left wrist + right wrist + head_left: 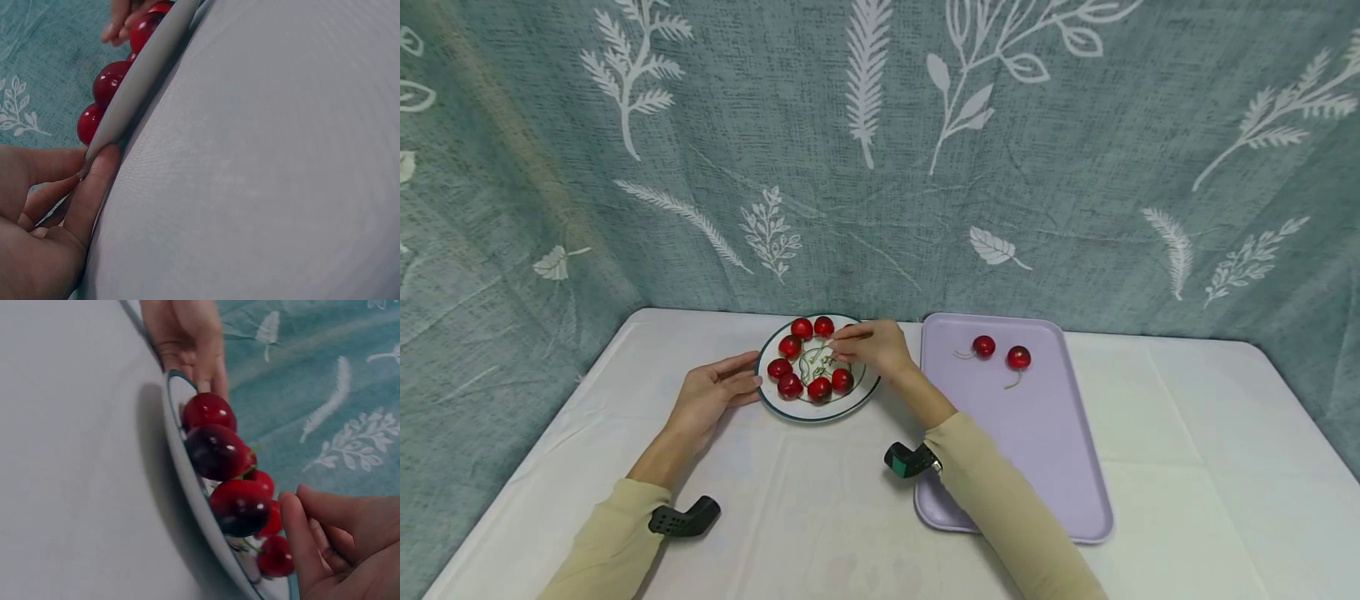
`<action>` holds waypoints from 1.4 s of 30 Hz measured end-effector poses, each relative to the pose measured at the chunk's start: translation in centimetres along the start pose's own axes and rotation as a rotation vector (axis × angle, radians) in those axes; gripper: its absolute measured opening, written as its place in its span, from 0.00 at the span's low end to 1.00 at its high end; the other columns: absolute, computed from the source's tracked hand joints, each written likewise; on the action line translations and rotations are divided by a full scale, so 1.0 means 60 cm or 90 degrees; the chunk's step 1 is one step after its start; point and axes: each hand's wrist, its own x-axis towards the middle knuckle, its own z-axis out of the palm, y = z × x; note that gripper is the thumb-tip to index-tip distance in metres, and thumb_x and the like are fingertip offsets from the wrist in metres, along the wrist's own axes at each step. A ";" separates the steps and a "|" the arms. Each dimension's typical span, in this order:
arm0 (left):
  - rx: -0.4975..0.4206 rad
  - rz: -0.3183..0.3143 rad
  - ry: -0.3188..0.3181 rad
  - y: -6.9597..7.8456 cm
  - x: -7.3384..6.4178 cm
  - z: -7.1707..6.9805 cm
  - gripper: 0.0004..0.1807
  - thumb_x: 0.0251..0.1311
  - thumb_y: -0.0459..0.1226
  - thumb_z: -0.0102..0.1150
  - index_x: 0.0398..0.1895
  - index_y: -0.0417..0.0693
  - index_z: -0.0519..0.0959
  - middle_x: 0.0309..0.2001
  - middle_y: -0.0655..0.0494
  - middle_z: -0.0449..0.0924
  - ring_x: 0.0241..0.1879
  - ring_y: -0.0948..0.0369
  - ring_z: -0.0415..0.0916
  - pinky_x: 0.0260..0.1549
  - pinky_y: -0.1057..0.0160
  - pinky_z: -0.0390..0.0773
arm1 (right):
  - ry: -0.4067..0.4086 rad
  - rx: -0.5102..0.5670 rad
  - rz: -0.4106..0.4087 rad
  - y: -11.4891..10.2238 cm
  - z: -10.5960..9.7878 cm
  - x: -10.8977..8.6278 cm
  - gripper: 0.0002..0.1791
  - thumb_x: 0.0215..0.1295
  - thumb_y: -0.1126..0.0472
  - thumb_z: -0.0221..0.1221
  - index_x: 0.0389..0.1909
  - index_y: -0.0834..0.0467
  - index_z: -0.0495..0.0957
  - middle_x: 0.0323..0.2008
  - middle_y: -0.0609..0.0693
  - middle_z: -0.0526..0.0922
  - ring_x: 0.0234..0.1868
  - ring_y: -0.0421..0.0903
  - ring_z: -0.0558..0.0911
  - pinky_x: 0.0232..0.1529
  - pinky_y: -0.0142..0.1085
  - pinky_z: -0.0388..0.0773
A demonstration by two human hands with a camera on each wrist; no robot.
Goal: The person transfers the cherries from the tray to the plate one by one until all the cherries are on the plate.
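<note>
A white plate (850, 407) with a dark green rim holds a ring of several red cherries (790, 386), their stems pointing towards the middle. My left hand (709, 398) grips the plate's left edge; in the left wrist view, the thumb and fingers (94, 187) pinch the rim. Over the plate's right side reaches my right hand (883, 346), partly covering a cherry at the back right. Seen from the right wrist, its thumb and forefinger (297, 537) come close together beside the cherries, with nothing visible between the tips.
To the right of the plate lies a lilac tray (1030, 450), partly under the right forearm. Two stemmed cherries (1018, 357) lie near its far end. A white cloth (1180, 467) covers the table, and a patterned green curtain (880, 225) hangs behind.
</note>
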 end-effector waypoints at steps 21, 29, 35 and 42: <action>-0.002 -0.007 0.002 0.004 0.000 0.005 0.30 0.67 0.29 0.55 0.72 0.37 0.62 0.67 0.36 0.65 0.41 0.75 0.77 0.45 0.69 0.83 | -0.087 -0.115 0.015 -0.116 -0.179 -0.029 0.18 0.66 0.67 0.61 0.54 0.71 0.78 0.47 0.65 0.84 0.37 0.44 0.86 0.47 0.39 0.86; 0.000 -0.008 0.003 0.002 -0.001 0.005 0.30 0.68 0.30 0.55 0.72 0.37 0.62 0.68 0.36 0.64 0.42 0.75 0.77 0.46 0.69 0.83 | -0.120 -0.215 0.044 -0.120 -0.230 -0.045 0.18 0.68 0.64 0.60 0.55 0.70 0.78 0.51 0.64 0.82 0.43 0.48 0.86 0.52 0.45 0.83; -0.001 -0.009 0.003 0.004 -0.002 0.007 0.30 0.68 0.29 0.54 0.72 0.37 0.62 0.68 0.36 0.65 0.42 0.75 0.77 0.46 0.69 0.83 | -0.128 -0.230 0.048 -0.114 -0.262 -0.053 0.20 0.69 0.63 0.59 0.57 0.70 0.76 0.53 0.65 0.81 0.46 0.51 0.85 0.57 0.52 0.79; 0.002 -0.015 0.006 0.005 -0.003 0.005 0.30 0.67 0.29 0.54 0.72 0.37 0.62 0.68 0.36 0.64 0.41 0.75 0.77 0.46 0.68 0.83 | -0.119 -0.272 0.053 -0.103 -0.292 -0.066 0.21 0.71 0.61 0.57 0.57 0.73 0.75 0.51 0.66 0.81 0.45 0.48 0.86 0.54 0.47 0.82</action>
